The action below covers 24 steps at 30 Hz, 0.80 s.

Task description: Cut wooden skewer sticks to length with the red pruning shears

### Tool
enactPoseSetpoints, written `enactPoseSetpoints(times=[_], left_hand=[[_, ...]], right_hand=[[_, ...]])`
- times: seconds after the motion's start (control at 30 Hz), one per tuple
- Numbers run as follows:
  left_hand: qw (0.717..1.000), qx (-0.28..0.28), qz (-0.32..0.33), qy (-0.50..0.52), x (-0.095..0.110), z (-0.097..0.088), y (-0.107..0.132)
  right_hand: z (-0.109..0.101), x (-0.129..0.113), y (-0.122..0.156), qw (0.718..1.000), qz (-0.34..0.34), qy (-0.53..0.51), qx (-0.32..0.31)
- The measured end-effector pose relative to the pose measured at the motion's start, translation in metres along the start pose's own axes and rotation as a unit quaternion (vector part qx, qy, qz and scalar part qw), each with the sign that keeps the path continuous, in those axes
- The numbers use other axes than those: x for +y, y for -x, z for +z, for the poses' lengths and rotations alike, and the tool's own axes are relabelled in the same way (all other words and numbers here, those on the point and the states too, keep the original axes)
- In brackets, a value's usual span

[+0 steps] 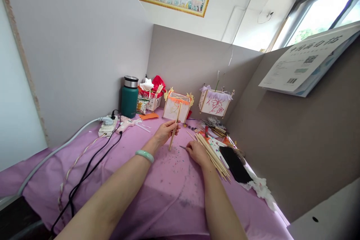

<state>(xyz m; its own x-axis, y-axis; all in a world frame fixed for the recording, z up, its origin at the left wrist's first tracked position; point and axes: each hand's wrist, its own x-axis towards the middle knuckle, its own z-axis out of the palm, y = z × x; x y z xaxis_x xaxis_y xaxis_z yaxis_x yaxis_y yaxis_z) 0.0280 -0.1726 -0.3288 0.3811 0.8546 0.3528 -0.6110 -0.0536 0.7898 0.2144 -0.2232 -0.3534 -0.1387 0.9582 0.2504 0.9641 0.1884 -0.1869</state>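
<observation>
A thin wooden stick [174, 132] is gripped at a slant in the left hand [165, 132], near the middle of the tabletop [157, 195], which is covered with pink cloth. A small pointed metal tool [182, 147] is pinched in the right hand [198, 153], and the two hands are held apart but near each other. A bundle of wooden sticks [210, 153] is laid just beside the right hand. Two paper lanterns [177, 107] [215, 103] are stood along the far edge, and a pink glue gun [126, 124] and a green flask [129, 97] are placed toward the far left corner.
</observation>
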Motion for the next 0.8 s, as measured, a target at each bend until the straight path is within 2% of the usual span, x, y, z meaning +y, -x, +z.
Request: enactPoseSetpoints(times=[0.13, 0.27, 0.33, 0.4, 0.5, 0.6, 0.8], left_hand=[[1.000, -0.006, 0.001, 0.002, -0.001, 0.000, 0.000], [1.000, -0.014, -0.006, 0.000, -0.001, 0.000, 0.000], [1.000, -0.020, -0.010, -0.001, 0.000, 0.001, 0.000], [1.000, -0.027, -0.011, 0.001, 0.000, 0.001, 0.001], [0.999, -0.030, -0.016, 0.009, 0.000, 0.001, 0.002], [0.999, -0.026, -0.020, 0.012, 0.000, 0.003, 0.003], [0.998, -0.055, -0.024, 0.018, -0.002, 0.006, 0.004]], right_hand=[[0.005, -0.010, -0.002, 0.997, -0.034, -0.048, 0.042], [0.007, -0.005, -0.006, 0.977, 0.039, -0.071, 0.197], [0.007, -0.003, -0.007, 0.964, 0.045, -0.094, 0.245], [0.009, -0.007, -0.006, 0.962, 0.004, -0.156, 0.222], [0.016, -0.025, -0.005, 0.957, -0.063, -0.264, 0.106], [0.024, -0.044, -0.003, 0.954, -0.084, -0.286, 0.031], [0.030, -0.051, -0.003, 0.967, -0.077, -0.240, 0.036]])
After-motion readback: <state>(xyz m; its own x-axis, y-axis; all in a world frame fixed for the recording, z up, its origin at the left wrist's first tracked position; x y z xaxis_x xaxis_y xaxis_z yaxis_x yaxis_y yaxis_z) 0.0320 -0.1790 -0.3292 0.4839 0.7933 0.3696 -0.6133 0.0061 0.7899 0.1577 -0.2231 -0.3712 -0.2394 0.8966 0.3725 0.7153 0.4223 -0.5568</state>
